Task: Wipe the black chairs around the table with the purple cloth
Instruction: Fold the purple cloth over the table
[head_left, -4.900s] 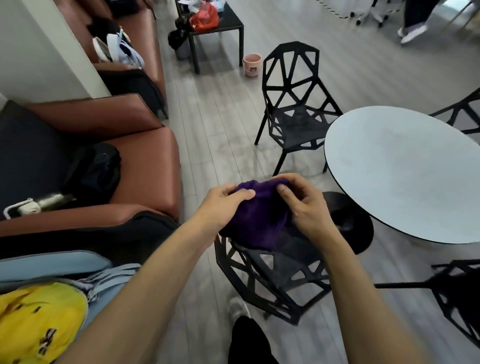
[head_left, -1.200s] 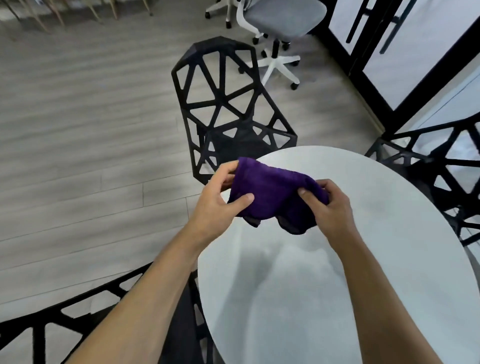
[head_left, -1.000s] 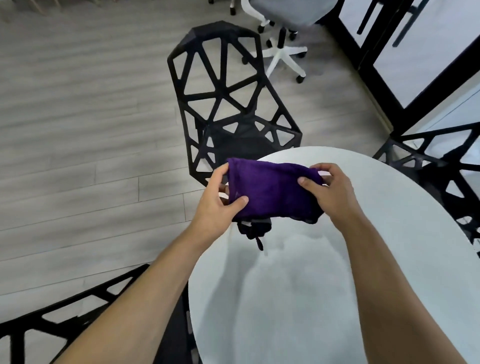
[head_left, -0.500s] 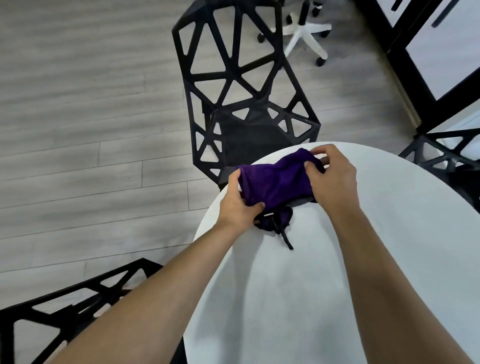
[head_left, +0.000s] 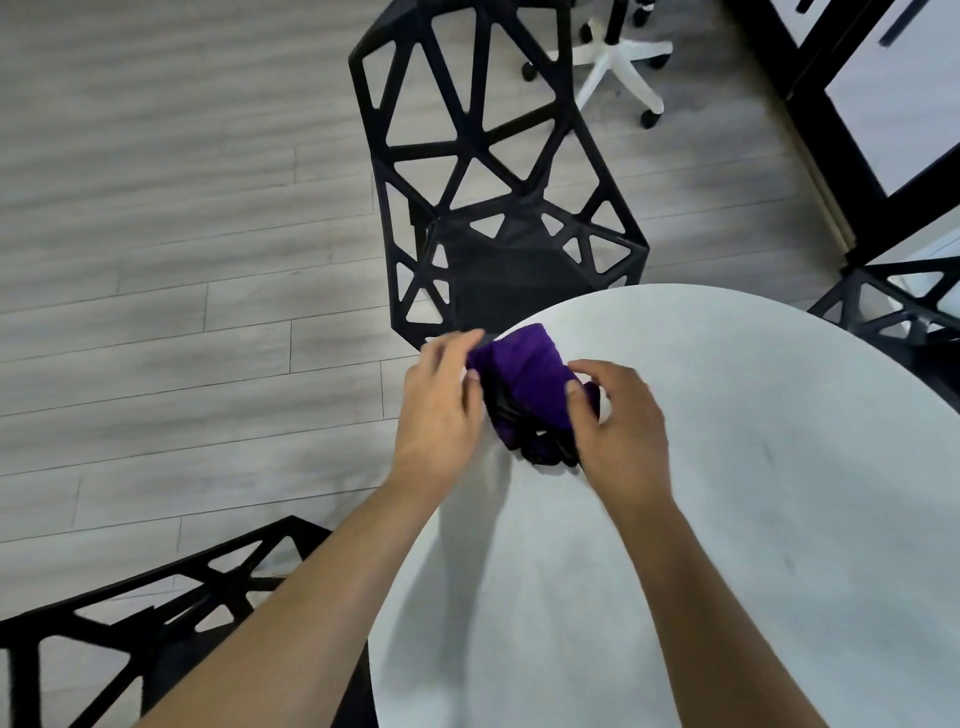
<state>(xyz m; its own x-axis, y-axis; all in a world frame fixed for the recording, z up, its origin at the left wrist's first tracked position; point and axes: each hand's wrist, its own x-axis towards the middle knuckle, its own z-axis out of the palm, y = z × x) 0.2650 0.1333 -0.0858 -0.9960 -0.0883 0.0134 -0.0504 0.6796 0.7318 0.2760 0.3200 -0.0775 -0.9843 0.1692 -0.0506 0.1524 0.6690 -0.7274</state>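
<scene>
My left hand (head_left: 441, 410) and right hand (head_left: 618, 421) both have a closed grip on the bunched purple cloth (head_left: 524, 384). The left thumb lies against its left edge with the fingers curled over the top, though that hand is blurred. The right thumb presses on its near side with the fingers wrapped round the right. The cloth sits over the far-left edge of the round white worktop (head_left: 727, 467); whether it touches the surface I cannot tell. Dark folds hang from its underside.

Just beyond it stands the black plastic chair with triangular cut-outs (head_left: 467, 156), its seat partly tucked under the worktop. A second black cut-out chair (head_left: 130, 623) is at my lower left, and a third black cut-out chair (head_left: 893, 306) at the right edge. The white wheeled base of an office chair (head_left: 618, 57) stands on the grey plank floor (head_left: 156, 260).

Half a second ago the cloth was spread wider between my hands; now it is a narrower wad and my hands are closer together.
</scene>
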